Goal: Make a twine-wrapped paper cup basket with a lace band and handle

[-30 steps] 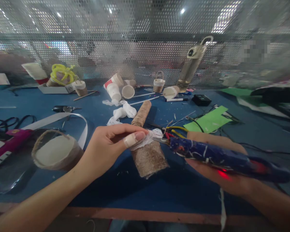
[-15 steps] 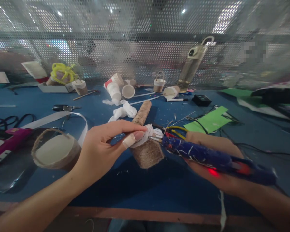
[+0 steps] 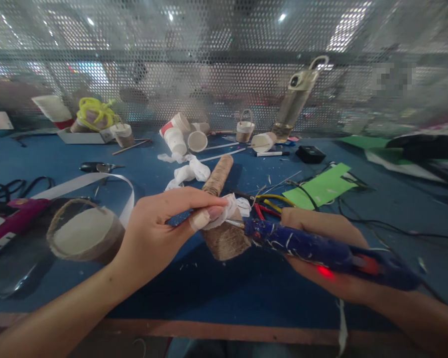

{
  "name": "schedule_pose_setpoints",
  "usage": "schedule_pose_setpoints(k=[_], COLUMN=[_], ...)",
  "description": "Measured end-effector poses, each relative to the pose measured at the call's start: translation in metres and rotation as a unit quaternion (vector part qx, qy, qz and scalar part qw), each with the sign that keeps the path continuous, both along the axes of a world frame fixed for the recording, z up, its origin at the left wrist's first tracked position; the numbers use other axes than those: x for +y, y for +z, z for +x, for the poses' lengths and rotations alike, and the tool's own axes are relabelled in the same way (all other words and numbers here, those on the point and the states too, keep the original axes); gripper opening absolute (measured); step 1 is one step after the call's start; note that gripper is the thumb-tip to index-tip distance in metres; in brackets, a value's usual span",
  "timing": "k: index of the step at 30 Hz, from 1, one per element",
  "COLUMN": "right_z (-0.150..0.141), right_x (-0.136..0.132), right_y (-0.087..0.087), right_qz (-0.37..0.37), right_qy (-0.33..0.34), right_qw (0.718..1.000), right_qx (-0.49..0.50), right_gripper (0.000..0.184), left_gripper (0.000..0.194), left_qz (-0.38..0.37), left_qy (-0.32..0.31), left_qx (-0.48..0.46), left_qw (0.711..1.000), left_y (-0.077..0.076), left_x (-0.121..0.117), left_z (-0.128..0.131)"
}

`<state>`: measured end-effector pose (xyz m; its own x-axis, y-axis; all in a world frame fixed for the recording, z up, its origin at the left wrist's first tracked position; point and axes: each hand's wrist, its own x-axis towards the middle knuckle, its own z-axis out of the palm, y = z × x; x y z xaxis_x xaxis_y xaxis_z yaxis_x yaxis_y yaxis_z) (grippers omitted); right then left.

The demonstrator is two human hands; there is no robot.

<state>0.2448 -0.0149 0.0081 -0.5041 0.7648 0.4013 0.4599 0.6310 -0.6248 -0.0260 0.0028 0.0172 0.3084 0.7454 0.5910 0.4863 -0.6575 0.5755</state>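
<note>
Ruffle [image 3: 230,205] at frame centre lies pinched by the nearer left hand [image 3: 164,216], while the glue gun [image 3: 302,243], gripped by the right hand [image 3: 330,228], slants up-left toward it.

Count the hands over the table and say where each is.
2. The left hand, near the middle, pinches the white strip on the brown block; the right hand, to its right, holds the glue gun. No others show.

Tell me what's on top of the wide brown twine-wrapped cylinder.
A thin, ruffled white strip, pinched by the left hand, near the blue glue gun's tip. Fingers and strip hide what's beneath.
</note>
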Motion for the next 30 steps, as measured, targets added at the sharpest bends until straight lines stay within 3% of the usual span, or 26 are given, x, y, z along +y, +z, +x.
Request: schedule_pose_setpoints(k=[16,30], right_z=[0.0002,-0.0059], right_x=[-0.0004,0.0019], right_y=[0.0052,0.0026], right_qz=[0.028,0.074], right_qy=[-0.018,-0.039], right_qw=[0.998,0.996], right_qx=[-0.055,-0.025], right_gripper=[0.018,0.014], left_gripper=[0.011,0.012], left_qz=[-0.014,-0.036], left_qy=[-0.004,0.008], left_qx=[-0.022,-0.045], left_qw=[1.000,0.998], left_y=[0.0044,0.0038], left_x=[-0.0016,-0.0004], left_z=[0.0022,0.0029])
